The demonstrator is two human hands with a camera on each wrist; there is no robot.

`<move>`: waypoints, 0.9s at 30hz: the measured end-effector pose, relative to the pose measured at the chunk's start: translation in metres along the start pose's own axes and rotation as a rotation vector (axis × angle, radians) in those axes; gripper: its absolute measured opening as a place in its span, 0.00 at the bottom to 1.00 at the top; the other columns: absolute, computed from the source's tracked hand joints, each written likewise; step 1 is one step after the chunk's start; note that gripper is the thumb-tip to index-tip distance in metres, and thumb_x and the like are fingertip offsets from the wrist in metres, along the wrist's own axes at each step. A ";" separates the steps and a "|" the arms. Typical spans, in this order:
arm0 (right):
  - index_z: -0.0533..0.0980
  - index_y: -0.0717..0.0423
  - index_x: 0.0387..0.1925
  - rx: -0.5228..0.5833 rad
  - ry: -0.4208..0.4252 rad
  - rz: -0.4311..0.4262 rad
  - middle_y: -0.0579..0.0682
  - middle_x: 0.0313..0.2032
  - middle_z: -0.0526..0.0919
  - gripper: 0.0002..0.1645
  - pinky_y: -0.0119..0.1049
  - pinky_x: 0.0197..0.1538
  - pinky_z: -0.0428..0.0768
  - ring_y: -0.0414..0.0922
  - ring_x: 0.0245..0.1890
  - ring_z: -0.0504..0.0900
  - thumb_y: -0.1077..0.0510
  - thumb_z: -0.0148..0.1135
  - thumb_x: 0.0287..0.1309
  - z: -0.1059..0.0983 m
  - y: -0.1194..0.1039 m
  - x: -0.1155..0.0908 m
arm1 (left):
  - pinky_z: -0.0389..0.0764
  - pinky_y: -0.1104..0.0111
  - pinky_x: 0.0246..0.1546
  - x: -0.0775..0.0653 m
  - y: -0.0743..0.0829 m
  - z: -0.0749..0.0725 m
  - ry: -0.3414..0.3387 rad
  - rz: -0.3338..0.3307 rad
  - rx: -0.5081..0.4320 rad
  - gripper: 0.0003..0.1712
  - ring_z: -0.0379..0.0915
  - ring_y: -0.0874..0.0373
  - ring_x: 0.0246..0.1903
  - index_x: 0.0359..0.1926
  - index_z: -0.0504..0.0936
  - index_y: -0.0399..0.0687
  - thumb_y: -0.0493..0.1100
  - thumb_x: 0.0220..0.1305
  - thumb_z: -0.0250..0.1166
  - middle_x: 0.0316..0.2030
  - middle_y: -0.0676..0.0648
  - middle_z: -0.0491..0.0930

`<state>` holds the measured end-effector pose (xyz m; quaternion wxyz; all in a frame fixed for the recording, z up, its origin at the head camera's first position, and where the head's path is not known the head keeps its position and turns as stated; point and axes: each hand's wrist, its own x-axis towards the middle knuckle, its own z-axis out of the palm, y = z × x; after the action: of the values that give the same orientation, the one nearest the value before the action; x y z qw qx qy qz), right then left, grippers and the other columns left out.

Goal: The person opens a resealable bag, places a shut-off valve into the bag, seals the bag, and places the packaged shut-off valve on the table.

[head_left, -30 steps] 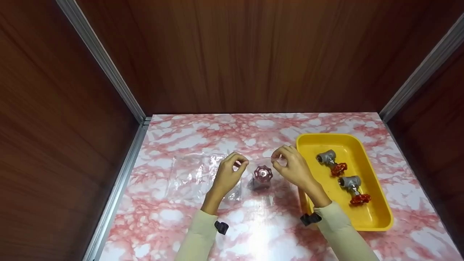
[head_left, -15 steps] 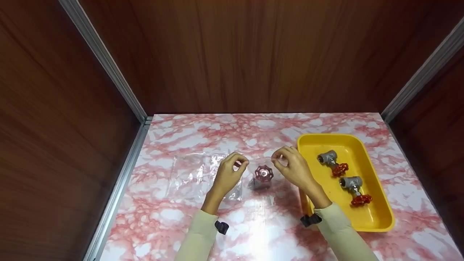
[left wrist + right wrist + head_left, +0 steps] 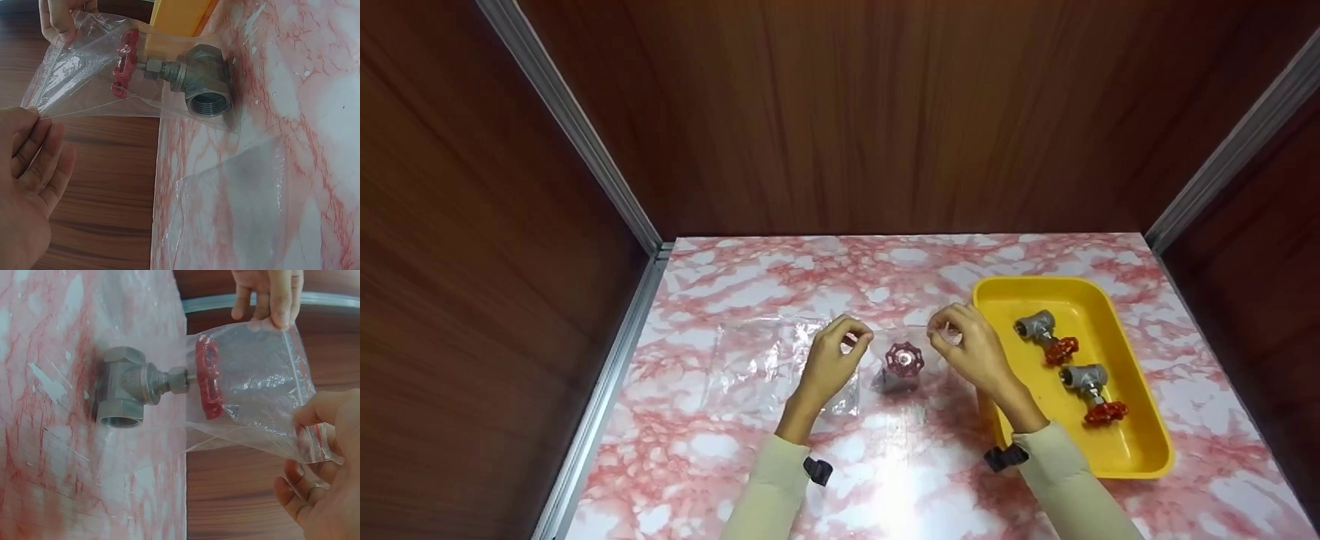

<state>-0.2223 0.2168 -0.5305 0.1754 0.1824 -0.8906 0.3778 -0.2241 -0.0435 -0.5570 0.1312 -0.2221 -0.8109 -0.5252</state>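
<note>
1. The left hand (image 3: 829, 360) and the right hand (image 3: 976, 351) are near the middle of the head view. Each one pinches, between thumb and finger, one upper corner of the clear bag (image 3: 259, 363).
2. The valve (image 3: 205, 76) is inside this bag, between the hands and slightly lower in the head view, with its red handwheel (image 3: 209, 375) upward. It seems to stand on the table (image 3: 720, 450); how much weight the film carries, I cannot tell.
3. The film looks thin and slippery, so one corner may escape from its pinch if the pull becomes uneven.
4. If the bag is stretched strongly, the rim of the handwheel could press into the film and tear it.
5. A sideways pull may tip the valve, because its top looks wide.
6. The mouth may close crookedly if its edges do not meet; whether they are joined, I cannot tell.
7. At right, the right forearm is close over the yellow tray (image 3: 1080, 301); a careless movement could shift it and its two other valves (image 3: 1086, 376).
8. At left, the flat bag (image 3: 750, 360) could be dragged by the left wrist.
</note>
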 end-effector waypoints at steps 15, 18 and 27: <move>0.86 0.56 0.40 0.061 0.023 0.068 0.51 0.41 0.86 0.05 0.35 0.44 0.81 0.46 0.40 0.81 0.62 0.76 0.64 0.002 0.004 -0.005 | 0.87 0.60 0.49 -0.002 -0.002 0.002 -0.014 -0.030 -0.003 0.08 0.83 0.56 0.45 0.47 0.84 0.44 0.44 0.79 0.64 0.44 0.48 0.87; 0.85 0.57 0.42 0.073 0.030 0.104 0.52 0.41 0.86 0.07 0.35 0.42 0.78 0.46 0.37 0.79 0.64 0.75 0.63 0.001 0.007 -0.007 | 0.88 0.60 0.49 -0.002 -0.002 0.003 -0.003 -0.028 0.005 0.08 0.84 0.57 0.44 0.46 0.84 0.44 0.44 0.79 0.64 0.43 0.48 0.87; 0.84 0.58 0.38 0.098 0.054 0.140 0.53 0.38 0.85 0.04 0.47 0.40 0.81 0.48 0.34 0.78 0.64 0.74 0.64 -0.002 0.009 -0.009 | 0.88 0.59 0.48 -0.002 -0.001 0.004 0.011 -0.038 -0.010 0.07 0.84 0.56 0.42 0.45 0.84 0.44 0.43 0.78 0.65 0.42 0.48 0.87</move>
<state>-0.2176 0.2255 -0.5386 0.1633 0.1180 -0.8766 0.4369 -0.2231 -0.0403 -0.5602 0.1245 -0.2045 -0.8116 -0.5329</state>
